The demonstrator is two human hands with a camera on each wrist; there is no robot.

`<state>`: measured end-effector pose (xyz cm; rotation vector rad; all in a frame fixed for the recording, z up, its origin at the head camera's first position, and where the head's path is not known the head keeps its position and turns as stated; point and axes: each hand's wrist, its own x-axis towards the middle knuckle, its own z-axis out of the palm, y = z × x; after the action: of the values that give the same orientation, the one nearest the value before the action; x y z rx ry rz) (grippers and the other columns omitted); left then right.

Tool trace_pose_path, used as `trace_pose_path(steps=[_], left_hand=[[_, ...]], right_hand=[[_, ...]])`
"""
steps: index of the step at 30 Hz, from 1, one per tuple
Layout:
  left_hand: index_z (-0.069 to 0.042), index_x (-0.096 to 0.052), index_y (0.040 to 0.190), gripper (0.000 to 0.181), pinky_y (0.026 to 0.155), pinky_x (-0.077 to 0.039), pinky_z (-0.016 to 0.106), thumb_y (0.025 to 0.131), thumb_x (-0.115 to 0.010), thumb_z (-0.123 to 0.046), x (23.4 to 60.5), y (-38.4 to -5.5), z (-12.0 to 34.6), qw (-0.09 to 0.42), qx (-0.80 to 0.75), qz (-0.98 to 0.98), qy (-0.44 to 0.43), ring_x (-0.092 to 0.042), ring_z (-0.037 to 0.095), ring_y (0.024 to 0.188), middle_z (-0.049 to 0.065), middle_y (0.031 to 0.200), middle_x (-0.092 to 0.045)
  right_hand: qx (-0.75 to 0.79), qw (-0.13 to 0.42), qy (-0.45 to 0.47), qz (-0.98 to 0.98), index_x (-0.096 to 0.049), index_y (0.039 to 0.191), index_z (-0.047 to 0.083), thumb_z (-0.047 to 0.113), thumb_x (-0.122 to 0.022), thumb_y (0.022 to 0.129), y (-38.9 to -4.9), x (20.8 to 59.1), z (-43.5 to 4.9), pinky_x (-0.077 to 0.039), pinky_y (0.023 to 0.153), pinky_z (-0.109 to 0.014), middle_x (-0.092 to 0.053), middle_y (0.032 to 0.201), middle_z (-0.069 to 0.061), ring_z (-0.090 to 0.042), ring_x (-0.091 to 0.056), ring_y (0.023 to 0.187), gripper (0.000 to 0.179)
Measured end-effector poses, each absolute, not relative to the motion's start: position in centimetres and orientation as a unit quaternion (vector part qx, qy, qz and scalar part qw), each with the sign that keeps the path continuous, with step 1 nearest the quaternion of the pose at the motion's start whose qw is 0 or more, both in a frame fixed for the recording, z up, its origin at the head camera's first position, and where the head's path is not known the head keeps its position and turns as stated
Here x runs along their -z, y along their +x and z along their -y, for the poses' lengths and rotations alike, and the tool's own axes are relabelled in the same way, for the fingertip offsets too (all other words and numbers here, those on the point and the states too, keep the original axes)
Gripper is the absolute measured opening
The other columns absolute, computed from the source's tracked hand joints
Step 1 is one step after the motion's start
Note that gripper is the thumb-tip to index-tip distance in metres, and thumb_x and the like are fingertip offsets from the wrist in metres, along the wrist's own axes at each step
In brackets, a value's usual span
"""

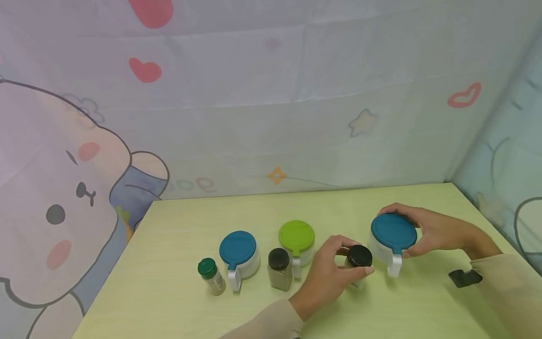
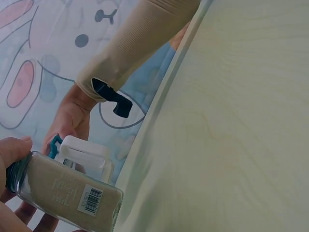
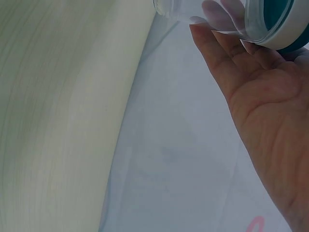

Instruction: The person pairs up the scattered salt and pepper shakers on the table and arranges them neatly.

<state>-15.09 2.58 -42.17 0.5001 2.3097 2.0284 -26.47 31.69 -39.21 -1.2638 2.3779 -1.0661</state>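
In the head view my left hand [image 1: 325, 275] grips a black-capped spice jar [image 1: 359, 256] near its top. The left wrist view shows the jar's square glass body [image 2: 72, 193], filled with beige powder and bearing a barcode label. My right hand [image 1: 438, 230] holds a blue-lidded seasoning pot [image 1: 394, 231] by its side, with the white handle facing the front. In the right wrist view my fingers [image 3: 217, 55] curl around the pot's clear wall, below the lid's rim. The pot stands just right of the jar.
To the left on the table [image 1: 169, 282] stand a green-capped shaker [image 1: 212, 277], another blue-lidded pot [image 1: 238, 254], a second black-capped jar [image 1: 279, 269] and a green-lidded pot [image 1: 296, 240]. A printed cloth [image 1: 254, 117] hangs behind the table's back edge.
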Motion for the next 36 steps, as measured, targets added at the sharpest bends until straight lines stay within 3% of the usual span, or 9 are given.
trace_pose_path(steps=[15,36], left_hand=[[-0.029,-0.065,0.109,0.035,0.081,-0.056,0.021,0.082,-0.087,-0.023,42.7,-14.4,-1.6,0.006,-0.644,-0.751,0.146,-0.059,0.009,0.108,-0.015,0.112,-0.06],[-0.03,-0.062,0.108,0.036,0.08,-0.054,0.021,0.082,-0.087,-0.025,43.2,-13.9,-1.3,-0.001,-0.626,-0.769,0.128,-0.056,0.006,0.107,-0.016,0.112,-0.058]], right_hand=[[0.385,0.143,-0.462,-0.786,-0.043,0.146,0.016,0.014,-0.084,0.081,-27.1,39.6,-29.8,-0.055,0.088,-0.031,-0.056,0.134,-0.004,-0.02,-0.06,0.111,0.077],[0.372,0.156,-0.463,-0.789,-0.044,0.145,0.021,0.019,-0.087,0.079,-28.2,41.1,-27.4,-0.054,0.09,-0.032,-0.055,0.135,-0.001,-0.02,-0.058,0.113,0.079]])
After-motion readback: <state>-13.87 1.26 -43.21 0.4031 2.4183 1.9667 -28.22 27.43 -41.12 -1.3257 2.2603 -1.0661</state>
